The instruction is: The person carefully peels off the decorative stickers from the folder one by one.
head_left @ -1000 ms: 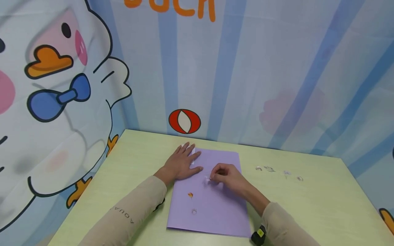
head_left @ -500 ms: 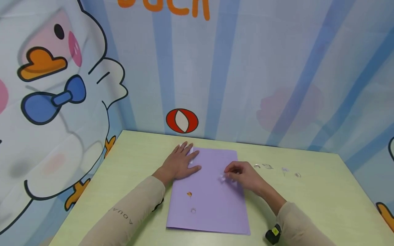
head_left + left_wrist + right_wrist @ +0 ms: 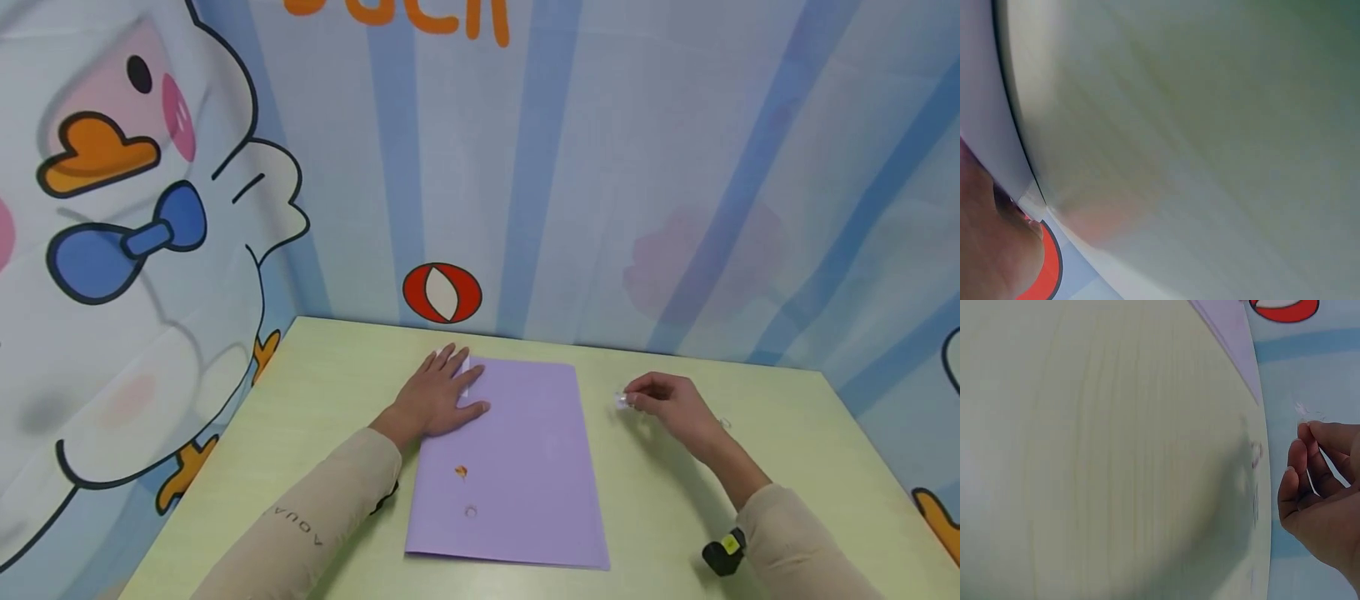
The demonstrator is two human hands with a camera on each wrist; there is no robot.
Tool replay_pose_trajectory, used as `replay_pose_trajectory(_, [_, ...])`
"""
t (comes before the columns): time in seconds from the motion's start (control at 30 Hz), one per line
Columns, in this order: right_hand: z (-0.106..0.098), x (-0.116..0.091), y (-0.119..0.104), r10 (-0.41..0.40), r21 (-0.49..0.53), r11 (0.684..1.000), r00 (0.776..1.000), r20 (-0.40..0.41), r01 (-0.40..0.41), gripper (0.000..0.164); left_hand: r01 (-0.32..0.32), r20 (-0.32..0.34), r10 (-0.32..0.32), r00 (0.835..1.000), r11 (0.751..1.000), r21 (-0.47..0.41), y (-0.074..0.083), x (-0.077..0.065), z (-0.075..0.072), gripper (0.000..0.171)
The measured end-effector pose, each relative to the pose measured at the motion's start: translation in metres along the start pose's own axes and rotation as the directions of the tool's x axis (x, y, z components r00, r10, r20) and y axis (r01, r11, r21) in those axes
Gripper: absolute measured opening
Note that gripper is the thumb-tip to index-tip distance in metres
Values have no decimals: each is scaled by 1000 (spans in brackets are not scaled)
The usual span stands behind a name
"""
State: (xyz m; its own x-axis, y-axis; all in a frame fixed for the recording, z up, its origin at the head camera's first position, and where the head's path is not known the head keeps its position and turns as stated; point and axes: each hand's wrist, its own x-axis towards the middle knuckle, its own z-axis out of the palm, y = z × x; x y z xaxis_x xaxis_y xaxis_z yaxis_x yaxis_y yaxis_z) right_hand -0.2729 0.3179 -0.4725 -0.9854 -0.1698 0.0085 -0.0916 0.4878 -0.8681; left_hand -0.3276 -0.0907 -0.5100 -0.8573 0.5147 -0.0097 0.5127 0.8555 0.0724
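My left hand (image 3: 438,398) rests flat with spread fingers on the upper left corner of a folded purple sheet (image 3: 517,492), over a white strip (image 3: 465,379). Low on the sheet lie a small orange leaf-shaped sticker (image 3: 461,472) and a pale ring-shaped sticker (image 3: 471,511). Right of the sheet, my right hand (image 3: 675,408) pinches a small clear, whitish piece (image 3: 621,401) between thumb and fingertips, above the table. In the right wrist view this clear piece (image 3: 1302,410) sticks out past the fingertips; its exact kind is unclear.
On the pale yellow table (image 3: 780,500), a small round clear sticker (image 3: 725,423) lies beyond the right wrist. More small stickers (image 3: 1256,454) show below the hand in the right wrist view. A printed cloth (image 3: 675,167) with a duck hangs behind the table.
My right hand has moved right, off the purple sheet and over the table, carrying the clear piece. It now covers most of the stickers there. My left hand stays put.
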Motion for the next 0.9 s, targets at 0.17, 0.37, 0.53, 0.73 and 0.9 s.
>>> replay_pose_trajectory(0.17, [-23, -5, 10, 22, -54, 998, 999, -28, -24, 29, -4, 1, 4, 1000, 1000, -7, 0, -2, -4, 78])
replay_pose_trajectory(0.37, [-44, -12, 20, 40, -86, 995, 998, -54, -44, 31, -10, 2, 10, 1000, 1000, -22, 0, -4, -7, 78])
replay_pose_trajectory(0.53, [-58, -15, 28, 37, -118, 992, 995, -90, -48, 31, -11, 0, 11, 1000, 1000, -27, 1, -5, -6, 77])
replay_pose_trajectory(0.73, [-78, -24, 45, 77, -145, 985, 988, -135, -97, 39, -6, -2, 6, 1000, 1000, -27, 0, -4, -6, 77])
replay_pose_trajectory(0.9, [-95, -36, 67, 116, -154, 977, 972, -203, -149, 49, -13, -3, 13, 1000, 999, -33, 0, -4, -6, 78])
